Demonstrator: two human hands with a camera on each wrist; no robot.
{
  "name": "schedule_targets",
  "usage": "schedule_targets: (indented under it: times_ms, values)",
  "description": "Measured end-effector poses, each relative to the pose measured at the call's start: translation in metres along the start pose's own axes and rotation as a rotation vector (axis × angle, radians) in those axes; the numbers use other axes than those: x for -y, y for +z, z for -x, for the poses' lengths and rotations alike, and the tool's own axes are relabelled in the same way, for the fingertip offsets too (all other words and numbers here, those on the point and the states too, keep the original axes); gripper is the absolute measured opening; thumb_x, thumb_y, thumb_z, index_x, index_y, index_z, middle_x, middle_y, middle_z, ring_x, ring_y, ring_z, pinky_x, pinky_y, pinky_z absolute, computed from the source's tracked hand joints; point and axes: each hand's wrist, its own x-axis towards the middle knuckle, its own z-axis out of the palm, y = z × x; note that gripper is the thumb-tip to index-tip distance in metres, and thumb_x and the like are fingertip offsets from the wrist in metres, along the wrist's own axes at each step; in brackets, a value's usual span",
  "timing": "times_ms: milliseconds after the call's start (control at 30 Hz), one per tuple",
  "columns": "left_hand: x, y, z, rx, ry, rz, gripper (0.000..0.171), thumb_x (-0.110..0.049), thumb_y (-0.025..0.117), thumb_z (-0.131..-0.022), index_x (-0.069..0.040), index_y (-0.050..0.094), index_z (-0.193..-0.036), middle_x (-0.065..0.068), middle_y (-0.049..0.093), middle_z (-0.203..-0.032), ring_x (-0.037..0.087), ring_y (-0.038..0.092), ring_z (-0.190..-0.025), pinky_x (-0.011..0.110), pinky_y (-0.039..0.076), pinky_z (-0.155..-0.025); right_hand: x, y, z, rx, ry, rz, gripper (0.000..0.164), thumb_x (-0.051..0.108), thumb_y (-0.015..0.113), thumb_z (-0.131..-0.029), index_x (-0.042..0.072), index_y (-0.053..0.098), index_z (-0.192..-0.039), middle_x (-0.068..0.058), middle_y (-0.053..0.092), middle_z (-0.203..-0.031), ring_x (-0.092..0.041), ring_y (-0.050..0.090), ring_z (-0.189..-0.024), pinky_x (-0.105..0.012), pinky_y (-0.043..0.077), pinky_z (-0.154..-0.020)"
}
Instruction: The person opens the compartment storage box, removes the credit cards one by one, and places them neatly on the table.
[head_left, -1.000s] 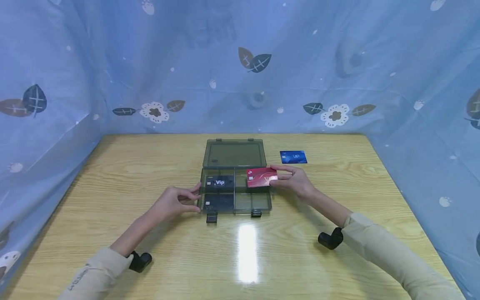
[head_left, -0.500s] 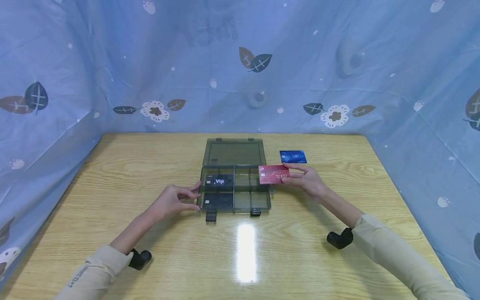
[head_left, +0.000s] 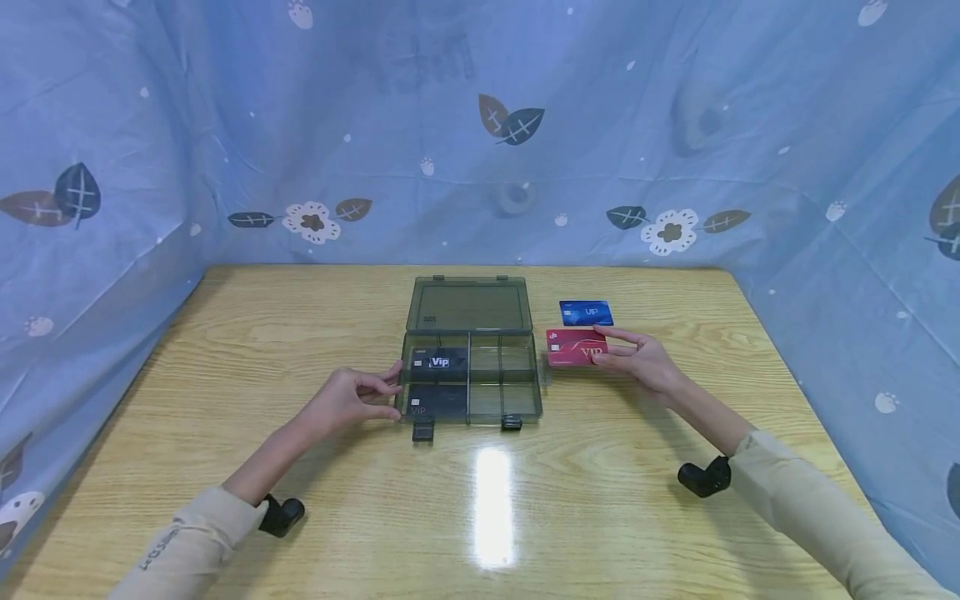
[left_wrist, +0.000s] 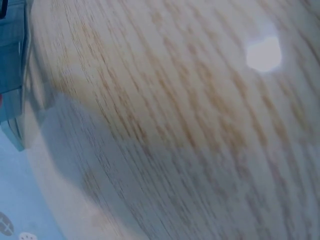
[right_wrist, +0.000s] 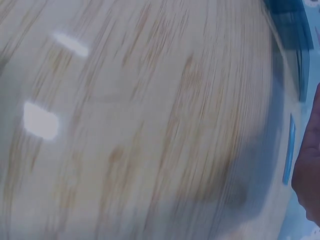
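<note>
At the middle of the table stands a smoky, see-through compartment box [head_left: 522, 406] with its lid [head_left: 471, 306] folded back. In its left half lie two black cards, a rear "Vip" card [head_left: 450, 353] and a front VIP card [head_left: 446, 402]. My left hand [head_left: 347, 398] touches the box's left side with its fingertips, thumb apart from the fingers. Right of the box, my right hand [head_left: 645, 360] pinches a red VIP card [head_left: 572, 347] by its right end, above the table. Just behind it a blue VIP card [head_left: 587, 313] lies flat.
Two black latches, the left latch [head_left: 423, 431] and right latch [head_left: 512, 423], stick out at the box's front. The wooden table [head_left: 300, 317] meets a blue patterned cloth [head_left: 420, 217] at back and sides. Black wrist devices sit at both sleeves.
My right hand has carried the red card rightward, from over the box's right half to beside the box. The left hand stays at the box's left side.
</note>
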Motion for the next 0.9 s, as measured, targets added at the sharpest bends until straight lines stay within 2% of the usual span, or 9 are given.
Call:
schedule_targets:
  times_ms: [167, 233, 367, 400, 433, 667, 900]
  values:
    - [0.001, 0.000, 0.000, 0.004, -0.010, 0.000, 0.026, -0.009, 0.082, -0.073, 0.003, 0.072, -0.094, 0.022, 0.043, -0.140, 0.030, 0.063, -0.109, 0.030, 0.055, -0.088, -0.002, -0.014, 0.004, -0.012, 0.042, -0.069, 0.068, 0.003, 0.065, -0.091, -0.002, 0.029, -0.148, 0.003, 0.073, -0.095, -0.007, 0.068, -0.091, -0.023, 0.057, -0.083]
    - [0.001, 0.000, 0.000, 0.005, -0.015, 0.000, 0.027, -0.009, 0.082, -0.073, 0.003, 0.072, -0.095, 0.022, 0.043, -0.141, 0.030, 0.063, -0.109, 0.031, 0.055, -0.088, -0.003, -0.019, 0.006, -0.019, 0.052, -0.114, 0.059, 0.001, 0.065, -0.091, 0.008, 0.042, -0.145, 0.002, 0.073, -0.095, -0.008, 0.068, -0.090, -0.024, 0.057, -0.083]
    - [0.000, -0.001, 0.000, 0.007, -0.022, 0.002, 0.027, -0.009, 0.082, -0.073, 0.003, 0.072, -0.095, 0.021, 0.043, -0.141, 0.030, 0.062, -0.110, 0.032, 0.055, -0.088, -0.005, -0.026, 0.010, -0.011, 0.044, -0.180, 0.037, -0.002, 0.064, -0.090, 0.023, 0.065, -0.118, 0.000, 0.073, -0.096, -0.008, 0.069, -0.089, -0.023, 0.058, -0.081]
    - [0.000, -0.001, 0.000, 0.006, -0.022, 0.005, 0.027, -0.008, 0.082, -0.073, 0.003, 0.072, -0.095, 0.021, 0.043, -0.141, 0.030, 0.062, -0.110, 0.032, 0.055, -0.088, -0.005, -0.027, 0.011, -0.005, 0.040, -0.198, 0.035, -0.003, 0.063, -0.090, 0.025, 0.067, -0.110, -0.001, 0.073, -0.096, -0.009, 0.069, -0.089, -0.024, 0.058, -0.082]
    - [0.000, -0.001, 0.000, 0.006, -0.023, 0.009, 0.027, -0.008, 0.082, -0.073, 0.003, 0.072, -0.095, 0.022, 0.043, -0.141, 0.030, 0.062, -0.110, 0.032, 0.055, -0.088, -0.006, -0.029, 0.012, 0.002, 0.035, -0.214, 0.035, -0.005, 0.063, -0.090, 0.025, 0.068, -0.108, -0.002, 0.073, -0.097, -0.009, 0.069, -0.089, -0.024, 0.058, -0.082]
    - [0.000, 0.000, -0.001, 0.006, -0.014, 0.004, 0.027, -0.008, 0.082, -0.073, 0.004, 0.072, -0.095, 0.022, 0.043, -0.141, 0.031, 0.062, -0.109, 0.031, 0.055, -0.088, -0.009, -0.040, 0.019, 0.028, 0.045, -0.193, 0.037, -0.004, 0.062, -0.091, 0.022, 0.066, -0.116, -0.001, 0.072, -0.100, -0.009, 0.067, -0.093, -0.025, 0.057, -0.084]
    - [0.001, 0.000, 0.000, 0.009, -0.011, 0.000, 0.026, -0.009, 0.082, -0.073, 0.003, 0.072, -0.093, 0.022, 0.042, -0.141, 0.031, 0.062, -0.109, 0.030, 0.055, -0.087, -0.014, -0.049, 0.023, 0.024, 0.077, -0.169, 0.038, -0.004, 0.064, -0.089, 0.028, 0.069, -0.107, 0.003, 0.069, -0.101, -0.008, 0.066, -0.096, -0.026, 0.056, -0.085]
